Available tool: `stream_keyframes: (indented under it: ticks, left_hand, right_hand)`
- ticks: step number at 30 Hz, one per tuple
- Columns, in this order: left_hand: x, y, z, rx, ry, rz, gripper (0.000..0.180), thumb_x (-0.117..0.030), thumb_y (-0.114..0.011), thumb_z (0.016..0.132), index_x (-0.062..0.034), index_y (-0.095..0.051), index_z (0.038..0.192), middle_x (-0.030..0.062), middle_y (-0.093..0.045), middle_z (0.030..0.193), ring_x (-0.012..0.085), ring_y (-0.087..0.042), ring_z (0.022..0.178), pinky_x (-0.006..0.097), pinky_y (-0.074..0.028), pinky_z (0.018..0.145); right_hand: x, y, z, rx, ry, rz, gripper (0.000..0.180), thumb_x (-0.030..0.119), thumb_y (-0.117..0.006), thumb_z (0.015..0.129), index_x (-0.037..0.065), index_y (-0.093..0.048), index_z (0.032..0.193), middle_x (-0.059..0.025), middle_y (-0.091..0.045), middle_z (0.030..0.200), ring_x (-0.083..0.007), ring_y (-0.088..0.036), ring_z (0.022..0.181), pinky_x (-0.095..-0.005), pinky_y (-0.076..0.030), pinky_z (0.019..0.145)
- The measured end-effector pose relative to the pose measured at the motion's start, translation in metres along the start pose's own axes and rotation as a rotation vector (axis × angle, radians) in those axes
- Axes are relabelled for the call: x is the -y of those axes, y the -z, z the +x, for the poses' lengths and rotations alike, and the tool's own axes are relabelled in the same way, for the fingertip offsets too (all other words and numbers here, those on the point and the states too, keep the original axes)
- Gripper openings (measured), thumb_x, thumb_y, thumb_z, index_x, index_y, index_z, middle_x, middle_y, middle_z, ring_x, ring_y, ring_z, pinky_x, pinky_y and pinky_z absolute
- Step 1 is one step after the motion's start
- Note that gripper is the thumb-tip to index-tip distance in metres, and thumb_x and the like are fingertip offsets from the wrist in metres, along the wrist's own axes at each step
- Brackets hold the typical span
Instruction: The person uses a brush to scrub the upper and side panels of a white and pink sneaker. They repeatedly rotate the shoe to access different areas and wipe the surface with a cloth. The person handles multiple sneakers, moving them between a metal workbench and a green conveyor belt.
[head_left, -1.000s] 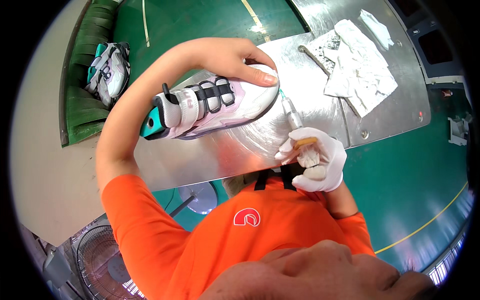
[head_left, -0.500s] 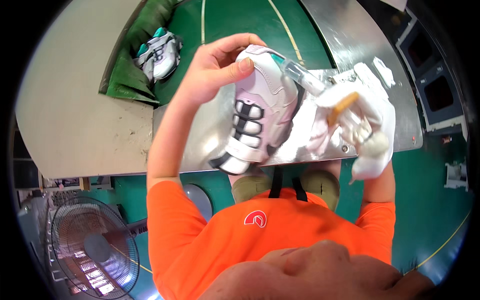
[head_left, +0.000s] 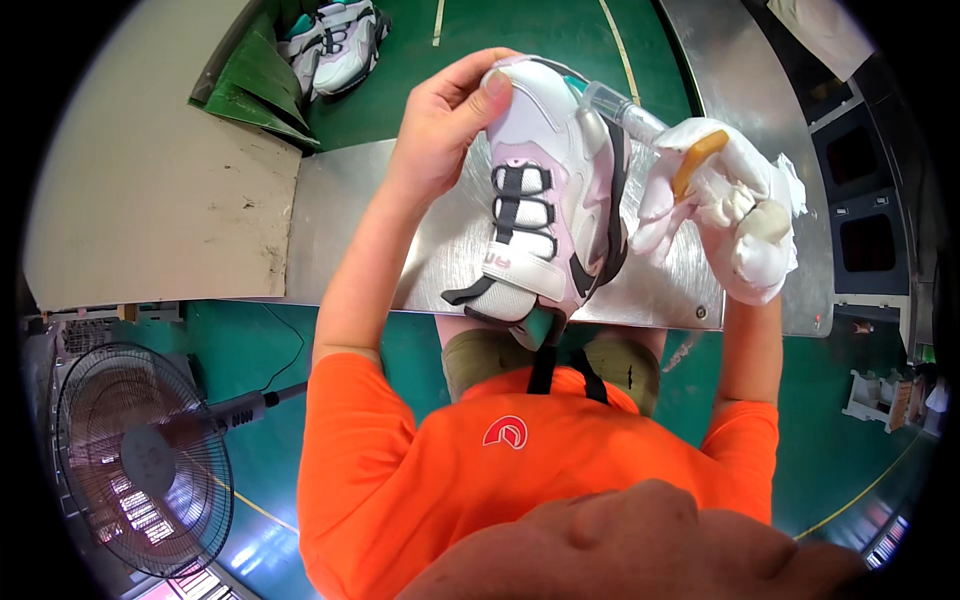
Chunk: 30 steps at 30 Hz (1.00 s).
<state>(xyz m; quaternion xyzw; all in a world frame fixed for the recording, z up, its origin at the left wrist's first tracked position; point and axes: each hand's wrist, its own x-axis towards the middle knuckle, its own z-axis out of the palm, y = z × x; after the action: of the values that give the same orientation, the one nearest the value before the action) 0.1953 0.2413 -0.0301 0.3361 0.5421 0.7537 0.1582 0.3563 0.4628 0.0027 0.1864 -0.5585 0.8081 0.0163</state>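
Note:
My bare left hand (head_left: 445, 130) grips a white and pale-pink sneaker (head_left: 530, 215) by its toe, thumb on top. The sneaker hangs tilted over the metal table, its heel toward my lap, with black lacing loops and a white strap showing. A white glove covers my right hand (head_left: 725, 215), whose fingers are closed around a clear plastic tube (head_left: 625, 112). The tube's end is at the far right edge of the toe; whether it touches is unclear. An orange-brown strip (head_left: 700, 160) shows against the glove, and crumpled white material fills the palm.
A metal tabletop (head_left: 350, 215) lies beneath my hands, with a green surface (head_left: 480, 30) beyond it. More sneakers (head_left: 345, 50) lie at the far left beside a green flap (head_left: 255, 95). A beige board (head_left: 150, 180) is on the left, and a fan (head_left: 145, 460) stands lower left.
The sneaker has turned slightly and shows more of its dark sole edge on the right. My gloved right hand has shifted with the tube. The whole view has shifted too.

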Motion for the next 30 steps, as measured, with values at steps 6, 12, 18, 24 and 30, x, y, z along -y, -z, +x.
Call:
stream_keyframes:
  ticks: [6, 12, 18, 24, 30]
  left_hand:
    - [0.021, 0.015, 0.001, -0.179, 0.084, -0.115, 0.040, -0.026, -0.062, 0.094, 0.0044, -0.057, 0.120, 0.0079, -0.066, 0.105, 0.0119, -0.063, 0.091, 0.024, -0.050, 0.079]
    - [0.040, 0.029, 0.002, -0.278, 0.188, -0.177, 0.037, -0.030, -0.059, 0.095, 0.0034, -0.061, 0.110, 0.0085, -0.067, 0.099, 0.0127, -0.065, 0.087, 0.024, -0.051, 0.076]
    - [0.047, 0.033, 0.000, -0.341, 0.303, -0.198, 0.037, -0.032, -0.059, 0.095, 0.0031, -0.062, 0.105, 0.0082, -0.068, 0.093, 0.0117, -0.065, 0.078, 0.022, -0.052, 0.068]
    - [0.046, 0.025, 0.002, -0.313, 0.481, -0.180, 0.043, -0.042, -0.049, 0.098, -0.0009, -0.062, 0.100, 0.0040, -0.066, 0.080, 0.0093, -0.063, 0.065, 0.022, -0.050, 0.055]
    - [0.051, 0.018, 0.004, -0.491, 0.493, -0.085, 0.048, -0.042, -0.051, 0.097, 0.0024, -0.061, 0.109, 0.0116, -0.069, 0.097, 0.0190, -0.069, 0.083, 0.030, -0.056, 0.072]
  right_hand:
    - [-0.023, 0.016, 0.007, -0.040, -0.068, 0.060, 0.068, 0.022, -0.068, 0.067, -0.011, -0.048, 0.123, -0.0200, -0.061, 0.092, -0.0290, -0.068, 0.077, -0.0316, -0.056, 0.063]
    - [-0.049, 0.027, 0.009, -0.171, -0.080, 0.013, 0.067, 0.024, -0.065, 0.067, -0.011, -0.048, 0.123, -0.0205, -0.061, 0.093, -0.0290, -0.068, 0.077, -0.0326, -0.056, 0.064]
    - [-0.058, 0.034, -0.004, -0.200, -0.215, 0.111, 0.070, 0.026, -0.064, 0.064, -0.011, -0.050, 0.122, -0.0179, -0.062, 0.089, -0.0254, -0.067, 0.073, -0.0294, -0.055, 0.062]
    - [-0.059, 0.042, -0.016, -0.220, -0.300, 0.060, 0.075, 0.026, -0.068, 0.060, -0.014, -0.050, 0.121, -0.0187, -0.063, 0.086, -0.0259, -0.067, 0.070, -0.0307, -0.055, 0.061]
    - [-0.057, 0.041, -0.026, -0.252, -0.346, 0.209, 0.073, 0.023, -0.069, 0.057, -0.016, -0.052, 0.117, -0.0199, -0.063, 0.085, -0.0261, -0.067, 0.074, -0.0312, -0.055, 0.068]
